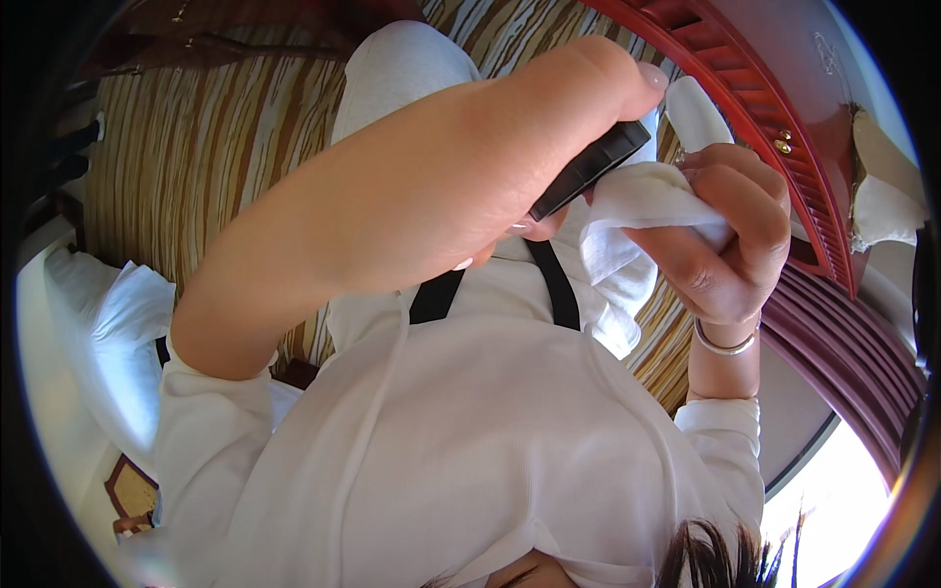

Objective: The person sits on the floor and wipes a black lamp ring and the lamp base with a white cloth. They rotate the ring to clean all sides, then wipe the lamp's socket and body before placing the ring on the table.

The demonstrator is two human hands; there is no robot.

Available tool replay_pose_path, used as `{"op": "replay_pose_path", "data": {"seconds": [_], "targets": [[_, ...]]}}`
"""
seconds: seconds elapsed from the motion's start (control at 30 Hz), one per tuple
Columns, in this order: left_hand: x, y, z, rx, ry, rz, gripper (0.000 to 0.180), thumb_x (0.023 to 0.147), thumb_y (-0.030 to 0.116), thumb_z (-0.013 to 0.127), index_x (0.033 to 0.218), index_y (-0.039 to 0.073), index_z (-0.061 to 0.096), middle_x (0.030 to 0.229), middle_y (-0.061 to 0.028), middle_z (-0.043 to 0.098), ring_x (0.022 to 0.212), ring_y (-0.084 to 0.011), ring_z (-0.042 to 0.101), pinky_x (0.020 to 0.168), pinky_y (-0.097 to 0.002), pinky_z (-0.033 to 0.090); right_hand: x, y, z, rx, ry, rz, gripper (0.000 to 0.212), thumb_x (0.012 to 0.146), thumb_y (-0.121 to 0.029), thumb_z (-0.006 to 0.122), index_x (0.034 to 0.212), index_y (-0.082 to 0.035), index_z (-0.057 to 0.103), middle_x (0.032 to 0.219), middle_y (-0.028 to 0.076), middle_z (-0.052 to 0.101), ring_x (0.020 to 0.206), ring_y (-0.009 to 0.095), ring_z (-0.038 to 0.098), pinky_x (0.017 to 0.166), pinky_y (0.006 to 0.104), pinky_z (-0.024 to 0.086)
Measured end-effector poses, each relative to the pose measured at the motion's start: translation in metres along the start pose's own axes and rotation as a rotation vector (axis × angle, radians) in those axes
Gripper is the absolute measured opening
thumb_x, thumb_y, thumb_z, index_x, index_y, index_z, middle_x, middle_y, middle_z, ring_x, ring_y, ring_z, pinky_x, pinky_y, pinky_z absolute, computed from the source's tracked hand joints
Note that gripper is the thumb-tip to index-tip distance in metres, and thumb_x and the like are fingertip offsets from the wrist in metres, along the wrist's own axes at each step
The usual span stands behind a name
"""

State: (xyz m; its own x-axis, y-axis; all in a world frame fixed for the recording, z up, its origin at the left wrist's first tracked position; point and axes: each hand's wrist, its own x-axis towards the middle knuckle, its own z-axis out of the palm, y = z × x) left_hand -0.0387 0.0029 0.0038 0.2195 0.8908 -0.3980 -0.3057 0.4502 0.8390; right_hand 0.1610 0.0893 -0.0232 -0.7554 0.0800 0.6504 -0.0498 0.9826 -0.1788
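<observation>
My left hand (pixel 598 83) is raised close in front of the camera and grips a flat black slab-like device (pixel 588 169), thumb on top. My right hand (pixel 730 230), with a silver bangle on the wrist, is closed on a crumpled white cloth (pixel 642 201) that presses against the device's end. Both hands meet above my chest. My left forearm hides most of the device.
I wear a white hooded top (pixel 470 431) with black straps (pixel 554 284). Below lie a brown and cream striped carpet (pixel 196 147), my grey trouser leg (pixel 392 69) and a white shoe (pixel 696 113). Red wooden furniture (pixel 804 196) curves at right; white bedding (pixel 108 333) is at left.
</observation>
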Motion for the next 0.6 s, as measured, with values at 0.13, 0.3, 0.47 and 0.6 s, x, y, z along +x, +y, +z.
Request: {"op": "replay_pose_path", "data": {"seconds": [0.13,0.3,0.47,0.6], "targets": [[-0.001,-0.001,0.002,0.110,0.041,0.117,0.045,0.087,0.046,0.039,0.079,0.005,0.055,0.053,-0.0028,0.045,0.038,-0.0077,0.031,0.037,-0.0214,0.024,-0.005,-0.001,0.004,0.002,0.019,0.022,0.038,0.050,-0.015,0.077,0.086,-0.020,0.068,0.094,0.003,0.047,0.084,0.024,0.054,0.066,0.0302,0.050],[-0.002,-0.006,0.008,0.252,0.094,0.247,0.045,0.087,0.047,0.040,0.080,0.006,0.055,0.053,-0.0011,0.043,0.040,-0.0065,0.030,0.038,-0.0212,0.022,-0.007,-0.005,0.007,0.027,0.038,0.065,0.035,0.051,-0.014,0.077,0.085,-0.018,0.068,0.093,0.004,0.048,0.085,0.024,0.054,0.066,0.0305,0.049],[-0.002,-0.009,0.011,0.326,0.114,0.225,0.045,0.088,0.047,0.037,0.082,0.006,0.054,0.054,0.0002,0.042,0.042,-0.0058,0.031,0.040,-0.0211,0.022,-0.005,-0.010,0.008,0.044,0.023,0.133,0.032,0.053,-0.011,0.075,0.084,-0.012,0.068,0.090,0.006,0.049,0.082,0.023,0.053,0.062,0.0302,0.044],[-0.008,0.002,0.012,0.143,0.094,0.241,0.053,0.086,0.051,0.033,0.084,0.002,0.052,0.058,-0.0017,0.044,0.046,-0.0067,0.033,0.043,-0.0212,0.023,-0.014,-0.016,0.034,0.226,0.025,0.050,0.038,0.043,-0.015,0.067,0.079,-0.006,0.071,0.090,0.008,0.055,0.073,0.022,0.054,0.055,0.0298,0.045]]}}
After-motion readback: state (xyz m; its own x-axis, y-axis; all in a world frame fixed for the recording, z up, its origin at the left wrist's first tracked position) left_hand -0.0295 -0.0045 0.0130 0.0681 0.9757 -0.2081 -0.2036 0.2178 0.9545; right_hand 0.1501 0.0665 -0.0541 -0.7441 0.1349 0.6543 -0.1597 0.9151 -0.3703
